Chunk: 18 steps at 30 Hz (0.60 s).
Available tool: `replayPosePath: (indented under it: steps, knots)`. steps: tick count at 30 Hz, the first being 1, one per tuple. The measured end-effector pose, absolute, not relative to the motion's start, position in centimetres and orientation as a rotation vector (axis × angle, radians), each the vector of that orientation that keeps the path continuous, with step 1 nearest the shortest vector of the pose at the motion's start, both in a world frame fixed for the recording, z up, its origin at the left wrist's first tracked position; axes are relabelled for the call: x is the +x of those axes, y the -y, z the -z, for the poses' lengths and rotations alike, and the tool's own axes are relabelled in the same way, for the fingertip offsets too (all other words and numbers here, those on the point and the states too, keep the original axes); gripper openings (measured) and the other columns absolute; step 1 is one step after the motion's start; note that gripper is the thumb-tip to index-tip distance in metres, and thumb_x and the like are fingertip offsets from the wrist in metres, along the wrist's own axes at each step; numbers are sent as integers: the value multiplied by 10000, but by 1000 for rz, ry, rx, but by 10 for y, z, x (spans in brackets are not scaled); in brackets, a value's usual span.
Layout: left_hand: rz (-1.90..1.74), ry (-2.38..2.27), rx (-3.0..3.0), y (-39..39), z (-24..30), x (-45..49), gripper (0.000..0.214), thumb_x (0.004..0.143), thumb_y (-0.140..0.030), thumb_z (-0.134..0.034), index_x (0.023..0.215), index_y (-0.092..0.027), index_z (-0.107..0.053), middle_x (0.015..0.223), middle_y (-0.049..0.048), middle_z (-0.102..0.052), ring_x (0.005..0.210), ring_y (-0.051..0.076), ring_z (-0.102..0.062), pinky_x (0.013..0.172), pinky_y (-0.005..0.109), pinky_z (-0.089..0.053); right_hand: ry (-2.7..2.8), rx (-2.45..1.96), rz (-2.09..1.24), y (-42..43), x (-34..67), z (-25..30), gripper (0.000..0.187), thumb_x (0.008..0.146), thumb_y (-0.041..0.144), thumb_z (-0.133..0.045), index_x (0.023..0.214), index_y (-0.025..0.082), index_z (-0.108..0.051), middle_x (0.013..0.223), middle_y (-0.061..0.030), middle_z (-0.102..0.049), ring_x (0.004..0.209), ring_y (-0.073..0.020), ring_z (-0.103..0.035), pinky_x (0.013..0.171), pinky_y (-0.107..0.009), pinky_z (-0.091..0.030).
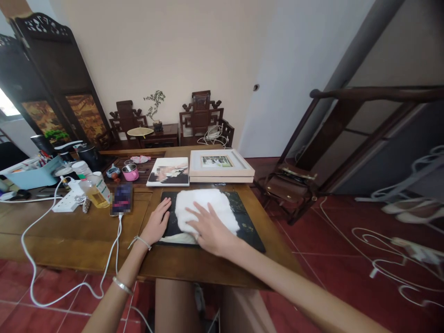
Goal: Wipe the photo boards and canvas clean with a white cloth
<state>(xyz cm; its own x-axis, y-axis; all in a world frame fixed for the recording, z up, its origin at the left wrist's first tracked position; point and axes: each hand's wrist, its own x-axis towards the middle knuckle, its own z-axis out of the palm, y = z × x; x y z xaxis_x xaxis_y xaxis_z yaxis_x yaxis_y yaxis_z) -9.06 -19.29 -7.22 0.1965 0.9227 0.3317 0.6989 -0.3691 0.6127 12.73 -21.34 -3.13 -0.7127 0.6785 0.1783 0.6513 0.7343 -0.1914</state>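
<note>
A dark picture panel (249, 231) lies flat near the front edge of the wooden table (86, 236). A white cloth (208, 206) is spread on top of it. My right hand (208, 229) lies flat on the cloth with its fingers stretched out. My left hand (157, 222) rests open on the panel's left edge, fingers pointing away from me. Behind the panel lie a photo print (169, 171) and a stack of light wooden picture frames (220, 165).
A phone (121, 199) on a white cable, a power strip (67, 201), bottles, a pink cup (131, 173) and a blue box (33, 175) crowd the table's left. Carved chairs (203, 118) stand against the wall. A folding chair (287, 182) and white wire racks (398, 240) stand on the red floor to the right.
</note>
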Motion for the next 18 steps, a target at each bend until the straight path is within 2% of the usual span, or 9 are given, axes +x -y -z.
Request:
replayPosePath:
  steps: [4,7,9,13,18]
  knots:
    - [-944,-1536,2158,193,71,-90,416,893,-267,-340,1269,-151,-476,1392,90,-412,1324,178,-312,1106,404,-239,2780,-897,-306,269,146,28,350,726,163,-507,1053,224,-616,1447,-50,-308,1355,-326,-78,1049,-608,-31]
    - [-933,-1542,2158,193,70,-90,423,893,-265,-334,1270,-135,-474,1394,97,-408,1326,176,-309,1106,399,-238,2806,-875,-365,277,157,22,344,714,145,-488,1020,227,-624,1442,-25,-321,1358,-296,-102,1066,-579,-61]
    - [-932,-1540,2152,193,71,-90,427,892,-265,-334,1272,-127,-471,1396,101,-404,1327,179,-306,1106,404,-236,2793,-932,-349,264,159,20,360,713,132,-478,1028,231,-623,1431,-21,-342,1352,-284,-145,1066,-567,-98]
    - [-960,-1520,2119,193,72,-90,426,888,-271,-349,1272,-138,-475,1397,96,-403,1326,192,-310,1104,424,-231,2706,-1126,-193,215,146,23,356,775,157,-454,1094,210,-604,1401,-73,-388,1329,-305,-205,1032,-588,-154]
    - [-1130,-1425,1981,196,62,-88,419,879,-308,-397,1253,-149,-502,1369,85,-446,1294,184,-367,1106,370,-242,2644,-1226,-103,185,111,30,370,834,223,-434,1183,202,-554,1403,-106,-376,1320,-340,-193,1001,-625,-158]
